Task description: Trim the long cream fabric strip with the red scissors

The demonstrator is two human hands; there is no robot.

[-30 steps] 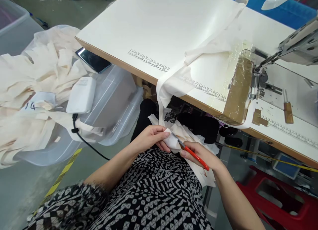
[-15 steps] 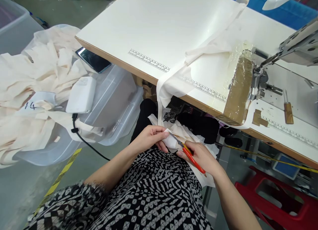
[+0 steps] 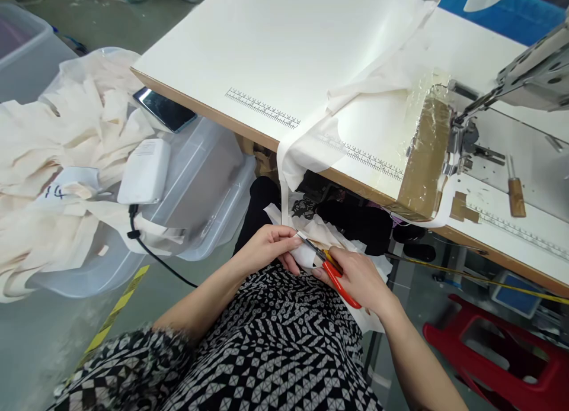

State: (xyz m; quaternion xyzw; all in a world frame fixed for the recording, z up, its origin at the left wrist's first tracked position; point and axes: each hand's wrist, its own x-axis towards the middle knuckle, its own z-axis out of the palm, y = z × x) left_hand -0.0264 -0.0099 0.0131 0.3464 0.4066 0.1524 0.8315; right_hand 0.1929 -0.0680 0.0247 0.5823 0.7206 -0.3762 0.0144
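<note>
Over my lap, my left hand (image 3: pixel 274 246) pinches a piece of white fabric (image 3: pixel 304 257) between thumb and fingers. My right hand (image 3: pixel 361 279) is wrapped round a pair of scissors (image 3: pixel 340 285) with red and yellow handles. Their blades point up and left, lying at the fabric beside my left fingertips. A narrow white strip (image 3: pixel 285 201) runs from the table edge down to my left hand. More pale cloth lies crumpled on my lap under both hands, partly hidden by them.
A sewing machine (image 3: pixel 533 79) stands at the right of the white table (image 3: pixel 262 50), near a wooden-handled tool (image 3: pixel 516 195). To the left, a plastic bin (image 3: pixel 208 180) carries pale fabric strips (image 3: pixel 84 109), a phone (image 3: pixel 164 109) and a white cabled device (image 3: pixel 144 171). A red stool (image 3: pixel 471 325) is at lower right.
The scissor handles have swung slightly left and their blades have shifted along the fabric toward my left fingertips. My left hand keeps its pinch. The view has shifted slightly.
</note>
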